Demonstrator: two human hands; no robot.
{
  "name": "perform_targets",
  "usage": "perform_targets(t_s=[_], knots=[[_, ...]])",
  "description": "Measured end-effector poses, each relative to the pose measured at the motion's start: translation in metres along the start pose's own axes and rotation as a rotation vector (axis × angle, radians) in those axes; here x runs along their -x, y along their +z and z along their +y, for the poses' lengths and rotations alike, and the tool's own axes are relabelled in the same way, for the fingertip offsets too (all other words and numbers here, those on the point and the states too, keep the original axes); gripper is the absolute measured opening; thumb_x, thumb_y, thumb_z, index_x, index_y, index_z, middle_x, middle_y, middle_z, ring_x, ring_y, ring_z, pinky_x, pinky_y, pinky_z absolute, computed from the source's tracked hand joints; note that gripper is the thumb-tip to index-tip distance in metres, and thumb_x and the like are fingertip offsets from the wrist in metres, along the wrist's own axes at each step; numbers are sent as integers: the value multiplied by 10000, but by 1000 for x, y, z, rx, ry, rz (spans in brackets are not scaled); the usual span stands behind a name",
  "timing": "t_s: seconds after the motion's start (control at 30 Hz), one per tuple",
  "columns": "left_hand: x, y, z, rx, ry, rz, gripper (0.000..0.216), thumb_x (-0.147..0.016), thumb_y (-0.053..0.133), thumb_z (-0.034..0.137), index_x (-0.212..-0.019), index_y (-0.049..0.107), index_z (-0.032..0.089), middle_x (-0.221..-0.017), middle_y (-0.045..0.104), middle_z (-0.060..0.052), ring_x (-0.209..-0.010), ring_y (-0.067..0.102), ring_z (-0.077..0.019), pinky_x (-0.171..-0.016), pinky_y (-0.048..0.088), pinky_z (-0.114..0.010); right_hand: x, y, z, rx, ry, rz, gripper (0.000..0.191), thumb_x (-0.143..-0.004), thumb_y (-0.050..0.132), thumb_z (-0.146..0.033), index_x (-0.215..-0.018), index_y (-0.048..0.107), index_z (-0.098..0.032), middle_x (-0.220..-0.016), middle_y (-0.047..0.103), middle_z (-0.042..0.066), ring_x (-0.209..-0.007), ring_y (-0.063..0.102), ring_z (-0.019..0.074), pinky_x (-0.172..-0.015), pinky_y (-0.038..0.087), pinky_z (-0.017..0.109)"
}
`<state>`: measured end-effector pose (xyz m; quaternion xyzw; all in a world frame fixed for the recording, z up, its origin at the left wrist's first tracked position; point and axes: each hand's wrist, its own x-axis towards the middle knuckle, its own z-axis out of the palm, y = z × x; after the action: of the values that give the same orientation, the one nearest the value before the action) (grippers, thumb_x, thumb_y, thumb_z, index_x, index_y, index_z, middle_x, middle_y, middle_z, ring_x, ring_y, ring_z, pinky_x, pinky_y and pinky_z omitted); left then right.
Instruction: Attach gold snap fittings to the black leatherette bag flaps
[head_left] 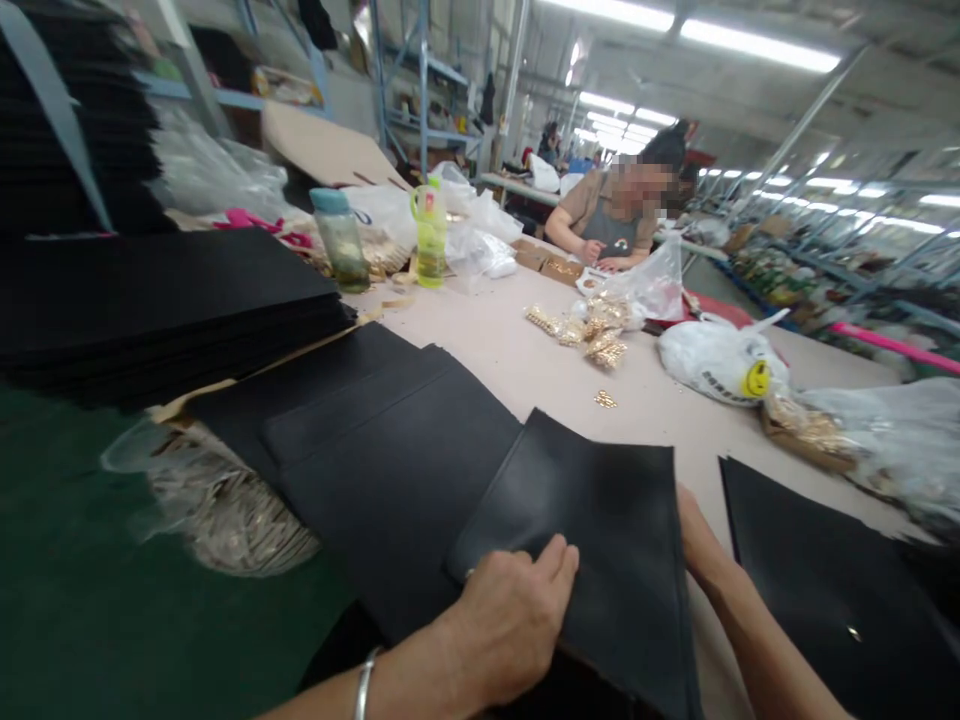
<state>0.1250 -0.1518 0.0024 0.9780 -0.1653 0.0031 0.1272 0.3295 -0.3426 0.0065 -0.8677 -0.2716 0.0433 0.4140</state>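
Observation:
A black leather-like folded panel (592, 500) lies tilted in front of me, partly over other black panels (390, 480). Across its lower left part rests my left hand (517, 615), a silver bangle on the wrist, its fingers bent and close together with the panel in its grasp. A small shiny metal bit peeks out beside the knuckles. At the panel's right edge is my right hand (694, 535); its fingers are hidden behind the panel. Further right lies another black panel (825, 570) with a small gold-coloured metal fitting (854, 633) on it.
A tall stack of black sheets (150, 290) stands at left. On the table (480, 320) are two bottles, gold-coloured metal pieces (604, 345), a white plastic bag (712, 360) and a box with clear plastic (817, 430). A person (615, 210) sits across the table.

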Motion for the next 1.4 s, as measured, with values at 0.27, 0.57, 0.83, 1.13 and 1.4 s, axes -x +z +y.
perform_targets(t_s=[0.27, 0.57, 0.83, 1.13, 1.4], knots=[[-5, 15, 2, -29, -15, -194, 846, -773, 675, 321, -1493, 323, 50, -1560, 288, -199, -884, 681, -290, -672, 622, -438, -97, -28, 52, 545, 119, 59, 340, -869, 507, -253, -1108, 728, -152, -1030, 754, 117, -977, 694, 262, -902, 492, 367], [-10, 13, -4, -53, 29, -292, 817, -811, 668, 333, -1493, 314, 56, -1564, 260, -201, -891, 679, -270, -663, 623, -398, -159, 7, 34, 845, 6, -124, 297, -889, 495, -186, -1029, 747, -116, -1034, 730, 195, -979, 672, 298, -891, 455, 372], [4, 19, 2, -82, 29, -90, 573, -903, 483, 182, -1450, 366, 60, -1495, 444, -184, -857, 653, -219, -658, 585, -359, -168, 9, 21, 844, 126, -100, 267, -872, 525, -143, -1012, 707, -6, -1060, 676, 293, -1057, 627, 335, -915, 434, 440], [8, 24, 2, -98, 61, 44, 475, -934, 455, 196, -1389, 463, 61, -1431, 525, -169, -775, 641, -209, -579, 547, -351, -40, 8, -27, 88, 220, -261, 311, -806, 663, -432, -914, 730, -148, -720, 713, 43, -595, 657, 147, -594, 533, 254], [11, 24, 4, -142, 45, 131, 447, -938, 420, 168, -1365, 505, 66, -1351, 595, -134, -731, 638, -197, -535, 529, -338, 49, 41, -48, -54, 313, -532, 293, -808, 637, -430, -885, 742, -168, -674, 683, 22, -557, 588, 133, -501, 472, 234]])
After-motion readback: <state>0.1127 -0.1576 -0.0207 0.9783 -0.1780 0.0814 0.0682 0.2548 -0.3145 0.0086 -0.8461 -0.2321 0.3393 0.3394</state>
